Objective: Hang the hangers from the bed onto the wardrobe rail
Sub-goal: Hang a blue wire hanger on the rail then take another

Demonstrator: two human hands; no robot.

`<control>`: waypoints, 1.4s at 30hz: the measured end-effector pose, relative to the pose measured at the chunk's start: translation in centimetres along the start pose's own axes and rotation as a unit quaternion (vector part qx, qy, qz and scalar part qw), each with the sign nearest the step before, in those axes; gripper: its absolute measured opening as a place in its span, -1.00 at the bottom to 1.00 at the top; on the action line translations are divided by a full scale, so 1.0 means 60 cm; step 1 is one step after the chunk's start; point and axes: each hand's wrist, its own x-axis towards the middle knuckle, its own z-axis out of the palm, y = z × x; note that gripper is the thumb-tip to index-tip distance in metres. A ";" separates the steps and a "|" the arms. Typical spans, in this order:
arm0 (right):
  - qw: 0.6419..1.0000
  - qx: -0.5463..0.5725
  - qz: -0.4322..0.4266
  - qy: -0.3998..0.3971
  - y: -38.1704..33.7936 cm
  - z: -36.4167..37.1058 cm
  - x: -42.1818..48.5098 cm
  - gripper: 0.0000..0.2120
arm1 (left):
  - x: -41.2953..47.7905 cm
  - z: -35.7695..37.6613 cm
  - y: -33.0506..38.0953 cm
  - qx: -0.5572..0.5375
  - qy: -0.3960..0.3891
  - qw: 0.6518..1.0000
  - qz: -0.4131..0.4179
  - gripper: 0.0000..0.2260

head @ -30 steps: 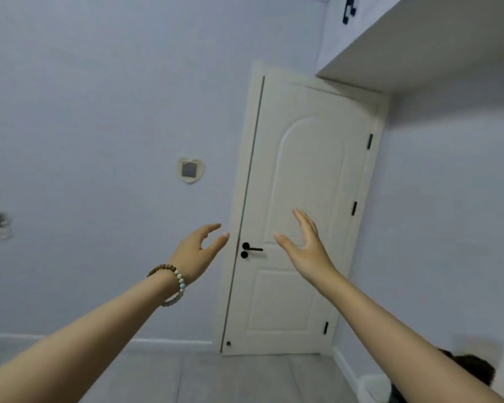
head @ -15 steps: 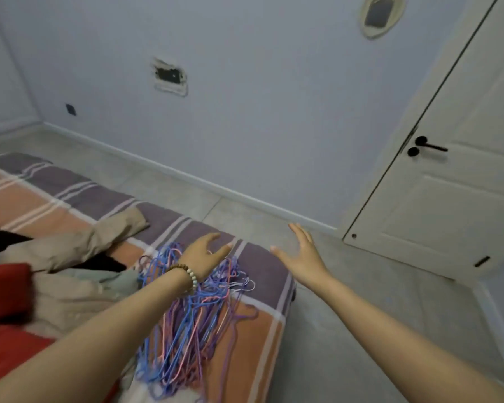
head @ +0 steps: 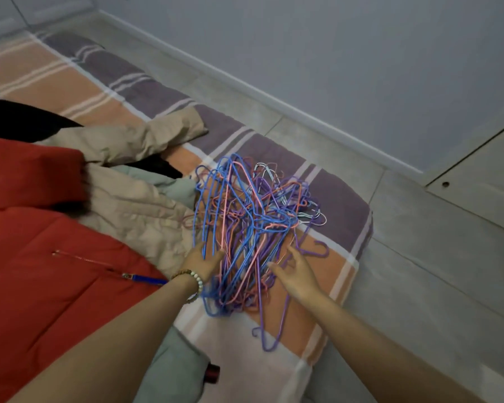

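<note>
A tangled pile of thin hangers (head: 253, 225) in blue, pink, purple and white lies on the striped bed (head: 341, 205) near its corner. My left hand (head: 201, 261), with a bead bracelet on the wrist, rests at the pile's left edge with fingers spread among the blue hangers. My right hand (head: 296, 271) is open at the pile's near right side, its fingertips touching the wires. Neither hand has closed on a hanger. The wardrobe rail is out of view.
A red padded jacket (head: 41, 257), a beige coat (head: 134, 199) and a pale green garment (head: 175, 370) lie on the bed to the left. Grey tiled floor (head: 419, 257) runs between the bed and the wall; the door's bottom corner (head: 483, 167) is at right.
The view has swung from the door down to the bed. Both hands have dropped onto the hanger pile, one at each side.
</note>
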 end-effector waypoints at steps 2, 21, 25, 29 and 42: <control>0.999 0.028 0.035 -0.011 0.019 0.035 0.012 -0.33 | 0.015 0.016 -0.026 -0.012 0.004 1.000 -0.019 -0.55; 0.962 0.221 0.134 -0.085 0.044 0.199 0.092 -0.47 | 0.092 0.061 -0.158 -0.098 0.072 0.993 -0.011 -0.71; 0.953 0.257 0.128 -0.093 0.040 0.200 0.082 -0.55 | 0.079 0.052 -0.157 -0.108 0.119 0.986 0.039 -0.90; 0.949 0.268 0.113 -0.119 0.024 0.188 0.070 -0.59 | 0.064 0.033 -0.138 -0.120 0.162 0.976 0.083 -0.86; 0.979 0.183 0.087 -0.022 -0.015 0.166 0.048 -0.64 | 0.050 0.002 -0.108 0.007 0.069 0.992 0.104 -0.55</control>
